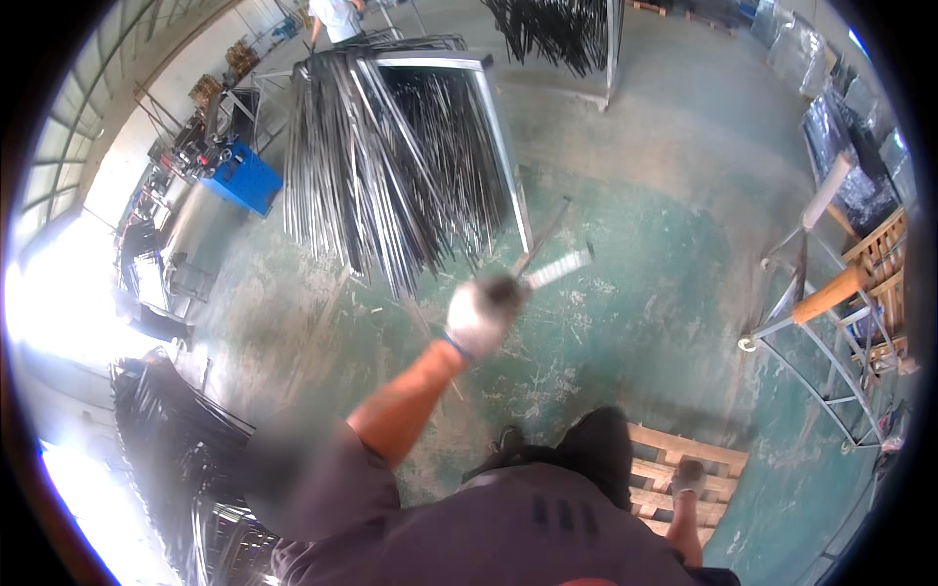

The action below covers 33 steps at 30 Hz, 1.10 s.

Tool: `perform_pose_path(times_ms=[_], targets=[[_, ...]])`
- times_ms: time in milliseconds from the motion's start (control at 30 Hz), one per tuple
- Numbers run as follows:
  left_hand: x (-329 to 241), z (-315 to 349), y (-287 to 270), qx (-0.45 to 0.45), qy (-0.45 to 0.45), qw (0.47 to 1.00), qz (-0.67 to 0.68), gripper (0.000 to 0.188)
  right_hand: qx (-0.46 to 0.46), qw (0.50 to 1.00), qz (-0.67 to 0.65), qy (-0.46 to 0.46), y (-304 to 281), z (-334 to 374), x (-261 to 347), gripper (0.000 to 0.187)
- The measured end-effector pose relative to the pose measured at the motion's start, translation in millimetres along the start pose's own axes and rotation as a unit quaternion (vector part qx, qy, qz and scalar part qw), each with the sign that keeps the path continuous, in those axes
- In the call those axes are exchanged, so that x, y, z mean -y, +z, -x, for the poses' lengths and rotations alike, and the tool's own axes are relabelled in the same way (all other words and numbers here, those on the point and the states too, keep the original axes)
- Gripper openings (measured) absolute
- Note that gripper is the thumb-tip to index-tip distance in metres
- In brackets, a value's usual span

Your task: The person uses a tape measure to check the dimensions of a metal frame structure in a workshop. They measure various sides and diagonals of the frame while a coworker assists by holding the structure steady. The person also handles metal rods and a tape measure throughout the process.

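Note:
My left hand (479,320), in a whitish work glove with a dark patch, reaches out over the green floor and is blurred. Its fingers are closed around a thin dark metal strip (543,236) and a whitish strip with marks along it (561,269); their exact kind is unclear. Just beyond it, long dark metal strips (391,166) hang in a dense bundle from a metal rack (496,127). Low at my right side, my right hand (689,477), gloved too, hangs above a wooden pallet (728,457). Its fingers are too small and indistinct to read.
More dark strips (166,420) hang close on my left. A wheeled metal frame with padded bars (829,296) stands at the right, near wrapped panels (850,166). A blue machine (244,179) is at the far left. Behind the rack is another person (337,20).

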<state>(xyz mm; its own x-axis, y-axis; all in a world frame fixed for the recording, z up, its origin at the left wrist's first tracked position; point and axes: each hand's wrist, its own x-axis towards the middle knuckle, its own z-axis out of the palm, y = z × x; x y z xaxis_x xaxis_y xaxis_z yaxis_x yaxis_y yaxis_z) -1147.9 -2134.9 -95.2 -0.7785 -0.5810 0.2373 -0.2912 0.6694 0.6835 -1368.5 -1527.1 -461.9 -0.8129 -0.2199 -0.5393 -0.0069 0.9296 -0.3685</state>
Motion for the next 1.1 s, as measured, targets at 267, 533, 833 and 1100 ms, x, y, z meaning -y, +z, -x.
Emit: perform_pose_path(times_ms=[267, 533, 833, 1100], targets=[[18, -325, -63, -0.227, -0.101, 0.96, -0.127, 0.022, 0.197, 0.963, 0.181, -0.019, -45, -313, 58, 0.033], [62, -499, -74, -0.371, -0.275, 0.874, -0.151, 0.042, 0.03, 0.923, -0.241, -0.298, -252, -515, 550, 0.028], [132, -693, 47, -0.394, -0.274, 0.871, 0.098, 0.028, -0.005, 0.938, 0.021, -0.346, -328, -729, 649, 0.036], [252, -819, 281, -0.236, -0.321, 0.916, 0.038, 0.031, 0.184, 0.961, -0.042, 0.2, -319, -885, 503, 0.027]])
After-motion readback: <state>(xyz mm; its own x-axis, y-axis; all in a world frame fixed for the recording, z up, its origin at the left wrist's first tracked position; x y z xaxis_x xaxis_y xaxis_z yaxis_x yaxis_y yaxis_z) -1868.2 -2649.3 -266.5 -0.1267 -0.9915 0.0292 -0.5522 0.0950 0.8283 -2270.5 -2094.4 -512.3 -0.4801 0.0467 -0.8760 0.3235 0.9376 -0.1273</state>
